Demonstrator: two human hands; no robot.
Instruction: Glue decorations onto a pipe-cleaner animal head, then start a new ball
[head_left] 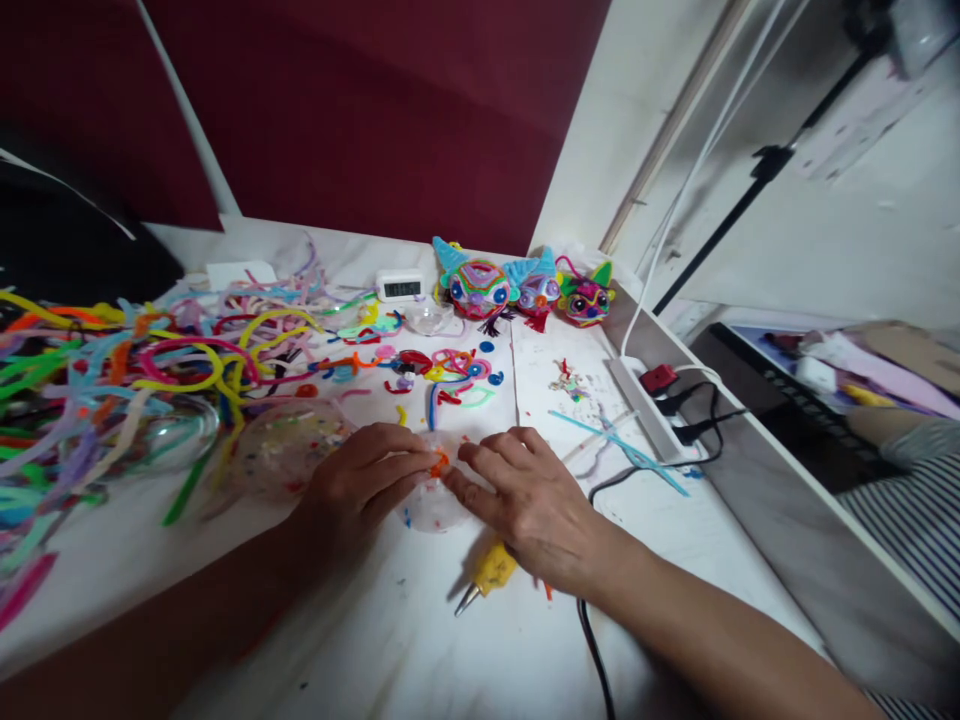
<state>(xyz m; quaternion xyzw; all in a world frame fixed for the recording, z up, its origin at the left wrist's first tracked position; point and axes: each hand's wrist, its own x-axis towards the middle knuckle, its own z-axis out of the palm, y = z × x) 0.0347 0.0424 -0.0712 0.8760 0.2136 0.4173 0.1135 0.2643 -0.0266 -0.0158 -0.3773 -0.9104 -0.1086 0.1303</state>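
Close together over the table, my left hand [375,470] and my right hand [525,500] both have their fingertips on a small curled piece of orange pipe cleaner [439,463]. The fingers of each hand are closed in a pinch around it. Beneath the fingertips lies a clear plastic disc [431,515] with coloured specks on it. A glue gun with a yellow front [495,568] and a metal nozzle lies just below my right hand, its rear part hidden by the hand. A blue pipe cleaner strip [433,405] lies beyond the disc.
Loose pipe cleaners [187,350] heap over the left side. Three decorated animal heads [480,288] stand at the back near a small digital timer [400,286]. A power strip [652,405] with plugs runs along the right ledge; a black cable [592,620] crosses the table. A striped garment [911,530] shows far right.
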